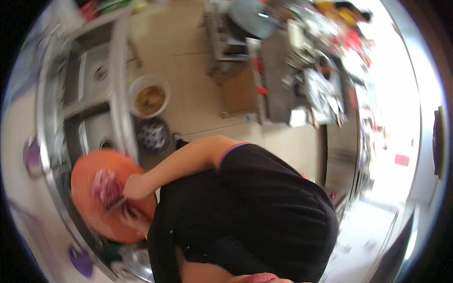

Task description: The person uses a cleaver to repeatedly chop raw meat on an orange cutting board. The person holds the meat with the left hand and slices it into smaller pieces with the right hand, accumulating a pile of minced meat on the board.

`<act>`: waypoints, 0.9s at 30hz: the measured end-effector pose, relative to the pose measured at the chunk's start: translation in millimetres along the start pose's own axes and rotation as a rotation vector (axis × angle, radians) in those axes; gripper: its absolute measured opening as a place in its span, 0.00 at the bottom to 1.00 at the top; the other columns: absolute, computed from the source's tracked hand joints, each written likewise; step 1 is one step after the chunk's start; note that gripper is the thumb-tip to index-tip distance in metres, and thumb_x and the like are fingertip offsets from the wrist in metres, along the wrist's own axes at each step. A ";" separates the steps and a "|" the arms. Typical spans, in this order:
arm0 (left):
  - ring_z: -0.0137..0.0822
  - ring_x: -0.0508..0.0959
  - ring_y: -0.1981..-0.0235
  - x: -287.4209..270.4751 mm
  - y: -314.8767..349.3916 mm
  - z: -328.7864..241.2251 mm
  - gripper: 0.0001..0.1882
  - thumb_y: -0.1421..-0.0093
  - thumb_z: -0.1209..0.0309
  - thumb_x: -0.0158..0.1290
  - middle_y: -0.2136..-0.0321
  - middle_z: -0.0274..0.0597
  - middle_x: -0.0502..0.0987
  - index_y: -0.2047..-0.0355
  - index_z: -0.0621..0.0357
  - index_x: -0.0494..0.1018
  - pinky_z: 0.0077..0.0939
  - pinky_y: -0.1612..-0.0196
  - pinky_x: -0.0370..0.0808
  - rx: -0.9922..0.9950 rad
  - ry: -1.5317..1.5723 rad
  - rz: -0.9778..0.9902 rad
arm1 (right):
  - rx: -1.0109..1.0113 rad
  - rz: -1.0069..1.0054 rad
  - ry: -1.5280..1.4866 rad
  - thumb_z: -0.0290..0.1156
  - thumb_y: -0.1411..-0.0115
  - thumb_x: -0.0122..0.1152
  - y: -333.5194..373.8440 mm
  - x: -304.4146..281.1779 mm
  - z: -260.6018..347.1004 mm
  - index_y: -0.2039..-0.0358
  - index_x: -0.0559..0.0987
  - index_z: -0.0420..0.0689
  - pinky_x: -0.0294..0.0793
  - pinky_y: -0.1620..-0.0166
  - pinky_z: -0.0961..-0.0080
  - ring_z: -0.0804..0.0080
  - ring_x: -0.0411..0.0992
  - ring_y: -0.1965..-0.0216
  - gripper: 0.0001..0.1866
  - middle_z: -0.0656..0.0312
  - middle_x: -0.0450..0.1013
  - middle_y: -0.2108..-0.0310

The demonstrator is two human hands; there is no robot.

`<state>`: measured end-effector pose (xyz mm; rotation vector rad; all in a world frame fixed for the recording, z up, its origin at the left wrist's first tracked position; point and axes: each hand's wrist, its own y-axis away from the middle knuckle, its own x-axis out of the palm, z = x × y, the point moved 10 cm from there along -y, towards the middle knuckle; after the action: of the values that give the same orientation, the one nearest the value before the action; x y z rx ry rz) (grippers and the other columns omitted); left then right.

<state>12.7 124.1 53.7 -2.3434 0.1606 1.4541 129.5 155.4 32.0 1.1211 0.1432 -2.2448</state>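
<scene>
A round orange board [87, 200] lies at the left by the sinks, with a small heap of pinkish-purple meat [105, 185] on it. My right hand [136, 187] is closed at the edge of the meat. From under it runs a thin grey blade, which looks like a knife [115, 205], slanting over the board beside the heap. Close to the blade is my left hand [133, 221], low over the board's near side. Blur and my dark sleeve hide much of it, and its fingers are unclear.
Two steel sink basins [89, 70] run along the left. On the tiled floor stand a white bucket [133, 92] with brownish liquid and a dark basin [152, 136] with pale pieces. A cluttered grey table [276, 75] and large pot [252, 19] are across the floor. A metal bowl [138, 262] sits near the board.
</scene>
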 end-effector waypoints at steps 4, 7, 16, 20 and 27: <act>0.48 0.69 0.50 -10.9 5.7 21.0 0.13 0.43 0.75 0.55 0.53 0.48 0.74 0.56 0.58 0.77 0.39 0.45 0.65 -0.113 -0.036 0.016 | -0.029 0.038 -0.042 0.32 0.41 0.46 10.5 -23.2 12.9 0.71 0.75 0.42 0.76 0.74 0.54 0.51 0.77 0.73 0.10 0.49 0.76 0.76; 0.50 0.70 0.51 -10.1 -0.1 21.7 0.16 0.46 0.72 0.58 0.55 0.47 0.74 0.56 0.58 0.75 0.42 0.45 0.65 -0.099 -0.055 0.000 | -0.005 0.054 0.000 0.30 0.40 0.44 11.4 -37.2 1.8 0.65 0.73 0.41 0.76 0.70 0.54 0.51 0.77 0.71 0.09 0.49 0.76 0.74; 0.47 0.74 0.57 -15.6 1.0 17.1 0.10 0.50 0.75 0.58 0.61 0.45 0.76 0.66 0.61 0.77 0.38 0.53 0.72 -0.093 0.067 -0.182 | 0.078 0.092 0.075 0.29 0.40 0.46 31.3 -58.8 -6.2 0.63 0.69 0.42 0.73 0.70 0.50 0.45 0.74 0.73 0.07 0.46 0.74 0.77; 0.46 0.74 0.58 -11.6 3.8 22.1 0.10 0.51 0.74 0.59 0.62 0.43 0.76 0.66 0.60 0.77 0.38 0.54 0.72 -0.104 0.103 -0.224 | 0.097 0.154 0.105 0.28 0.40 0.47 41.8 -58.1 3.6 0.60 0.67 0.43 0.72 0.71 0.50 0.44 0.73 0.74 0.08 0.46 0.73 0.77; 0.48 0.73 0.56 -14.2 0.1 29.3 0.13 0.53 0.73 0.59 0.61 0.45 0.75 0.65 0.61 0.77 0.39 0.52 0.72 -0.174 0.070 -0.196 | 0.124 0.260 0.219 0.27 0.41 0.50 63.5 -42.0 9.9 0.58 0.67 0.45 0.71 0.73 0.52 0.45 0.73 0.75 0.10 0.49 0.73 0.75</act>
<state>-18.5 133.5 54.7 -2.4681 -0.1804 1.3393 177.8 120.9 80.8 1.3675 -0.0516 -1.9207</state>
